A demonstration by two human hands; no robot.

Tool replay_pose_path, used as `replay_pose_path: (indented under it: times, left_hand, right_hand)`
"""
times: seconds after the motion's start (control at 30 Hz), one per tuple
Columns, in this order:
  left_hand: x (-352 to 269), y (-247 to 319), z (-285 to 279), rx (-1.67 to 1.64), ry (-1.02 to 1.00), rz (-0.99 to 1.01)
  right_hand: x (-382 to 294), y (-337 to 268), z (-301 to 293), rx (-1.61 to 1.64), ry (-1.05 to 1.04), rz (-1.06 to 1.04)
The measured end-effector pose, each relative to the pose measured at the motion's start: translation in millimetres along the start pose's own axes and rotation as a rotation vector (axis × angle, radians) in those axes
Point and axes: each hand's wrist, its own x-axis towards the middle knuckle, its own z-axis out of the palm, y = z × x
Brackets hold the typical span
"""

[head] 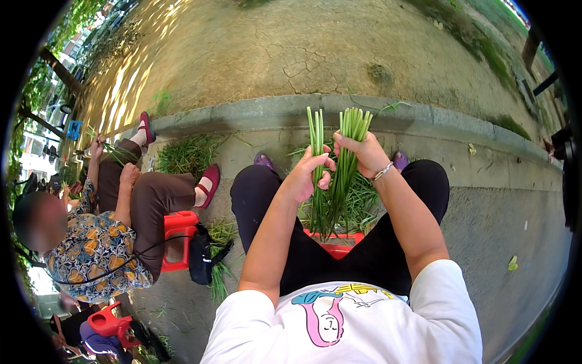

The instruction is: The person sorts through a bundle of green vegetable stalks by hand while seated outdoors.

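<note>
My left hand [311, 175] holds a few long green stalks [314, 125] with pale cut ends pointing away from me. A thicker bunch of the same stalks [348, 159] is gripped in my right hand [361, 152], which wears a metal bracelet [382, 171] at the wrist. The two bunches hang side by side between my knees, their darker leafy ends towards my lap. Beneath them a heap of loose green leaves [361, 198] lies on the pavement. Whether these are garlic chives or another leafy stalk I cannot tell.
A red plastic stool [338, 250] is under me. To my left a person [100, 241] sits on another red stool [175, 261], holding green stalks. Beside that stool stand a black bag [202, 259] and loose greens [220, 280]. A concrete kerb [268, 111] runs ahead.
</note>
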Motion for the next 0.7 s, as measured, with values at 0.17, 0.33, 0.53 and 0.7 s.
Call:
replay_pose_path:
  times: [0.17,0.33,0.53,0.7]
  left_hand:
    - [-1.6,-7.2,-1.3,-0.065,-0.027,-0.003]
    - [-3.6,-7.8,-2.6,0.091,-0.026,0.09]
    - [-6.1,-4.9,2.6,0.142,-0.067,0.105]
    - [-8.7,-2.8,6.5,0.087,-0.075,0.07]
  right_hand:
    - [-3.3,-0.6,-1.7,0.045,-0.007,0.039]
    - [-7.2,-2.7,-2.5,0.068,-0.034,0.032]
    - [-7.2,-1.7,-5.2,0.039,-0.043,0.036]
    - [-9.0,-3.5,-1.3,0.019,-0.056,0.004]
